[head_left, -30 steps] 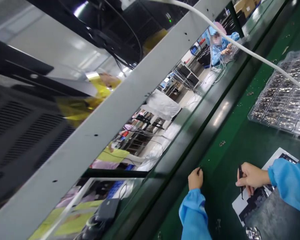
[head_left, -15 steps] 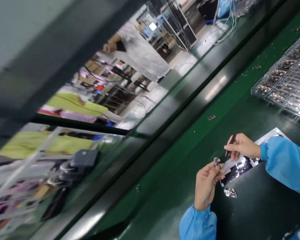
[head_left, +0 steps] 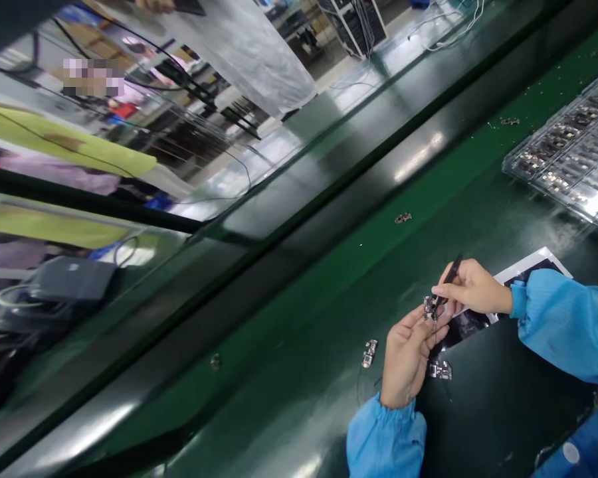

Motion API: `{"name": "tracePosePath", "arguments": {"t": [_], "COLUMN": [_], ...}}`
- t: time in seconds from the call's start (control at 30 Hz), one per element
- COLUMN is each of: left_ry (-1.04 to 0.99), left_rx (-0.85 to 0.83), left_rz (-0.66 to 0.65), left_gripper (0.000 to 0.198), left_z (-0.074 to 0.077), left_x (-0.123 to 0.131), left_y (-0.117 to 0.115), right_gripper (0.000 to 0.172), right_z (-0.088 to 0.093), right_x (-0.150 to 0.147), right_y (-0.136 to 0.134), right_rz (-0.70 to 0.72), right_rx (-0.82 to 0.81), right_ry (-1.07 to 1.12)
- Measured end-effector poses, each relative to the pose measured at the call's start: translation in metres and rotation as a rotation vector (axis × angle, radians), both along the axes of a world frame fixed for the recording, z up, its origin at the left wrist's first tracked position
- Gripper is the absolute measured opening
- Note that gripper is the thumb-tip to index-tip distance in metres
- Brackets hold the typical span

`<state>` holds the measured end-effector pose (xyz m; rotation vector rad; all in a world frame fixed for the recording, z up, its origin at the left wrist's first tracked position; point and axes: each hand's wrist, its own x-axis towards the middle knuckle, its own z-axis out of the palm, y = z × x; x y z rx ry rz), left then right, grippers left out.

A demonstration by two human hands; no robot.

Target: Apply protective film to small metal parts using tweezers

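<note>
My left hand [head_left: 406, 355] pinches a small circuit board [head_left: 428, 308] between thumb and fingers. My right hand [head_left: 471, 287] grips slim black tweezers [head_left: 449, 282], whose tips reach the board at the left fingertips. Two more small circuit boards lie nearby: one [head_left: 369, 353] on the green bench mat [head_left: 299, 352] left of my left hand, the other [head_left: 439, 370] on a black mat [head_left: 498, 378] just below my fingers. A printed sheet [head_left: 533, 269] lies partly under my right hand.
A clear plastic tray [head_left: 573, 156] packed with small boards stands on the green mat at upper right, and a small metal part [head_left: 402, 218] lies near it. A raised dark bench rail [head_left: 379, 172] runs diagonally, with a dark pouch [head_left: 72, 279] and cables beyond.
The tweezers have moved onto the board in my left hand. The view has shifted, and a second loose board now shows left of my left hand.
</note>
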<state>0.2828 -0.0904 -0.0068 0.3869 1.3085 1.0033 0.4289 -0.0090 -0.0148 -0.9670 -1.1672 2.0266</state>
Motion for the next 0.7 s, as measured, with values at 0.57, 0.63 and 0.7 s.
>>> {"name": "tracePosePath", "arguments": {"t": [0.57, 0.63, 0.7], "left_ry": [-0.009, -0.005, 0.001], "left_rx": [-0.013, -0.016, -0.019], "left_rz": [0.020, 0.021, 0.017], "left_gripper": [0.034, 0.033, 0.033], "left_z": [0.0034, 0.0036, 0.0042], "left_x": [0.0025, 0.0021, 0.0016], "left_y": [0.0025, 0.0022, 0.0019], "right_gripper": [0.022, 0.021, 0.020], "right_z": [-0.0026, -0.0031, -0.0041], "right_x": [-0.0033, -0.0038, -0.0045], "right_y": [-0.0024, -0.0027, -0.0033], "right_rz": [-0.016, -0.020, -0.025], "right_rx": [0.010, 0.017, 0.018], "right_ry": [-0.026, -0.018, -0.009]}}
